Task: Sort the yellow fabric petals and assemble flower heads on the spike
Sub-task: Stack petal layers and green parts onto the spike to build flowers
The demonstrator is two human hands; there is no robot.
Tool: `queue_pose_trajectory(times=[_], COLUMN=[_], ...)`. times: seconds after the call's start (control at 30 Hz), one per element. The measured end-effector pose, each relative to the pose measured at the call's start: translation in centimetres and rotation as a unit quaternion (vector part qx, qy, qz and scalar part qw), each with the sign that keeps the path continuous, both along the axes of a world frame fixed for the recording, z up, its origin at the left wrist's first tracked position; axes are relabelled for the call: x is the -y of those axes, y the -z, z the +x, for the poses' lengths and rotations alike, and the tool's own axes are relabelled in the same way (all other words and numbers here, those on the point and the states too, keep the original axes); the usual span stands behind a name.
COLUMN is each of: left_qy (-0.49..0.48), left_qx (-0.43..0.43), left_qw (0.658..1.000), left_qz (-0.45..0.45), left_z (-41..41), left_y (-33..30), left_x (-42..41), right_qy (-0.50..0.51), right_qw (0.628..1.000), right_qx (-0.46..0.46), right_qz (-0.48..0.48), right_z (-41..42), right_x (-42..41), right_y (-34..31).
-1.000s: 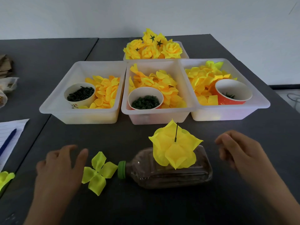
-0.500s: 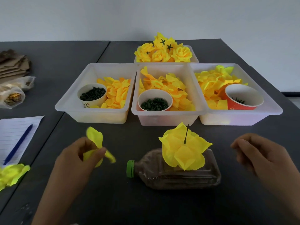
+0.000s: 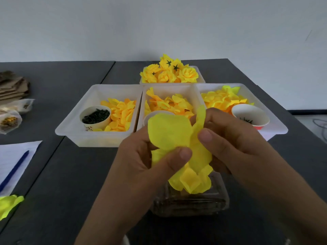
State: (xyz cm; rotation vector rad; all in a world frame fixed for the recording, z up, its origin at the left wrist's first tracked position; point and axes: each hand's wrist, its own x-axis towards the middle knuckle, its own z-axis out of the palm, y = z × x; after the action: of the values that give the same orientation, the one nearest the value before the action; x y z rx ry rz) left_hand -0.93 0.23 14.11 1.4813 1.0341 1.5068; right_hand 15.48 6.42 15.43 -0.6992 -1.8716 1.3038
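Both hands hold one yellow fabric petal piece (image 3: 169, 131) up in front of the camera. My left hand (image 3: 141, 161) pinches its lower edge with the thumb. My right hand (image 3: 235, 138) pinches its right lobe between thumb and fingers. Just below the hands, a partly built yellow flower head (image 3: 192, 181) sits over a plastic bottle (image 3: 191, 202) lying on the table. The spike is hidden behind the petal and hands.
Three white bins (image 3: 99, 137) hold loose yellow petals and cups of dark green parts (image 3: 96, 116). A fourth bin of finished flowers (image 3: 169, 73) stands behind. Paper and a blue pen (image 3: 14, 168) lie left, a stray yellow petal (image 3: 8, 206) at the lower left.
My left hand picked the petal off the table and carried it right, above the bottle. My right hand came in and took hold of it too. The camera moved closer.
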Motion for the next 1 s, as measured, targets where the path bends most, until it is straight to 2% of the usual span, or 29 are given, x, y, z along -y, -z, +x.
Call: queue_pose_trajectory(times=[0.13,0.27,0.4,0.47,0.6,0.7,0.87,1.0], left_qy=[-0.015,-0.064,-0.101,-0.089,-0.028,-0.008,0.0,0.011], left_qx=[0.004,-0.026,-0.021,-0.009,0.096,0.14,0.152,0.079], left_qw=[1.0,0.998,0.995,0.996,0.991,0.984,0.981,0.992], left_qz=[-0.022,0.009,-0.001,-0.025,-0.086,-0.109,-0.123,-0.1], left_z=[0.1,0.4,0.3,0.3,0.1,-0.1,-0.3,-0.7], left_y=[0.3,0.3,0.7,0.9,1.4,1.7,2.2,2.6], left_x=[-0.1,-0.5,-1.0,-1.1,-1.3,-1.4,-1.7,-1.6], right_qy=[0.011,-0.001,0.032,0.043,0.052,0.053,0.063,0.07], right_qw=[1.0,1.0,0.999,0.999,0.997,0.997,0.996,0.996], right_qx=[-0.015,-0.008,0.018,0.022,0.034,0.025,0.031,0.034], right_qz=[0.025,0.012,-0.011,-0.022,-0.04,-0.054,-0.048,-0.046], right_z=[0.7,1.2,1.7,1.9,2.2,2.2,2.4,2.5], right_x=[-0.7,-0.7,-0.7,-0.7,-0.8,-0.8,-1.0,-1.1], right_y=[-0.6,-0.3,0.1,0.2,0.4,0.5,0.7,0.8])
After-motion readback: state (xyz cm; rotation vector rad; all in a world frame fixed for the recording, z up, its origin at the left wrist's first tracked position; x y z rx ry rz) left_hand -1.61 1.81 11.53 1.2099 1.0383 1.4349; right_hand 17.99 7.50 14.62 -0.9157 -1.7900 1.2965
